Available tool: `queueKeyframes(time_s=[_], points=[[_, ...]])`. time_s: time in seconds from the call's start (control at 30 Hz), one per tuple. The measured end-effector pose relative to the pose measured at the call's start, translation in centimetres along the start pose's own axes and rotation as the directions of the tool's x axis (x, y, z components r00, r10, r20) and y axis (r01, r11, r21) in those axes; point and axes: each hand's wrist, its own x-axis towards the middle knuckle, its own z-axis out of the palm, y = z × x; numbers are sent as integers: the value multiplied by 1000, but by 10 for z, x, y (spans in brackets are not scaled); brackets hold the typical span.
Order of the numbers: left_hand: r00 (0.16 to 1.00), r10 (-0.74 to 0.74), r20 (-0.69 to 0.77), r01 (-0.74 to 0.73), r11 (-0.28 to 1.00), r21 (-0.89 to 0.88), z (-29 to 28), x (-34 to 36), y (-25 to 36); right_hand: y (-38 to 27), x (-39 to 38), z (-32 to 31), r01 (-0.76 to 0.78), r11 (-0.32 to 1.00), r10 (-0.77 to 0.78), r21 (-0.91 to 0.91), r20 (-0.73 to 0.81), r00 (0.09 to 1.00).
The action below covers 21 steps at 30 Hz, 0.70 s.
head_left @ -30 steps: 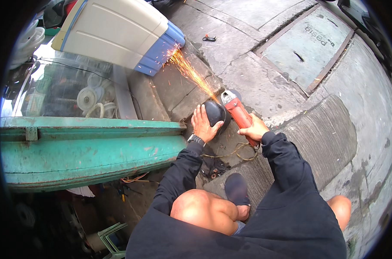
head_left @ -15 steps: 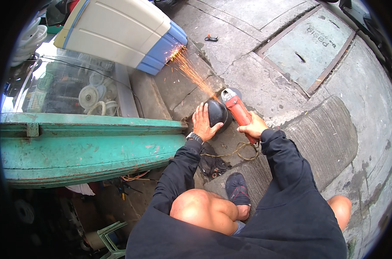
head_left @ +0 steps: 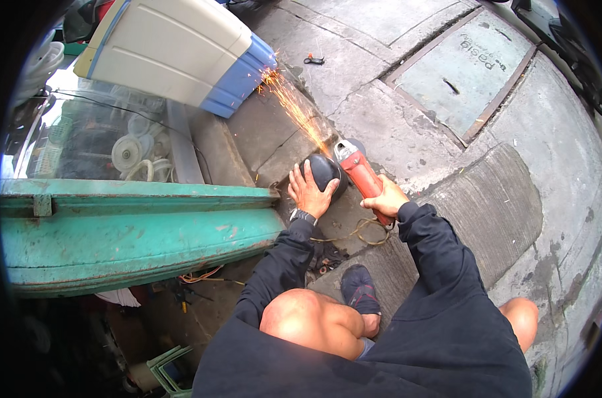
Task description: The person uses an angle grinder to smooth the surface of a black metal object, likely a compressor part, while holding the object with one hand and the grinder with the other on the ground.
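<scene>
Hands: left [head_left: 309, 192] steadies black shell [head_left: 325, 171], right [head_left: 384, 199] grips grinder [head_left: 359, 171]; concrete pavement [head_left: 407, 132].

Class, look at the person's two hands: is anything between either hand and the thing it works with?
Nothing visible. The left hand lies flat on the black rounded object, and the right hand grips the red angle grinder directly. The grinder's head meets the object, throwing sparks.

The rounded casing [head_left: 325, 170] lies on the pavement [head_left: 407, 132], just right of the counter [head_left: 135, 229]. The left hand [head_left: 307, 192] rests on its near side. The angle grinder [head_left: 360, 174], held in the right hand [head_left: 385, 199], meets it from the right. The tilted appliance [head_left: 181, 50] lies behind, to the left; the hatch cover [head_left: 463, 73] lies behind, to the right.
</scene>
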Motion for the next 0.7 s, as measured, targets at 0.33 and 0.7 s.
queueKeyframes(time_s=[0.33, 0.7], points=[[995, 102, 1, -102, 995, 10, 0, 0, -5, 1, 22, 0, 46, 999, -45, 6, -16, 999], [989, 148, 21, -147, 988, -47, -7, 5, -15, 1, 21, 1, 41, 998, -43, -44, -45, 998]])
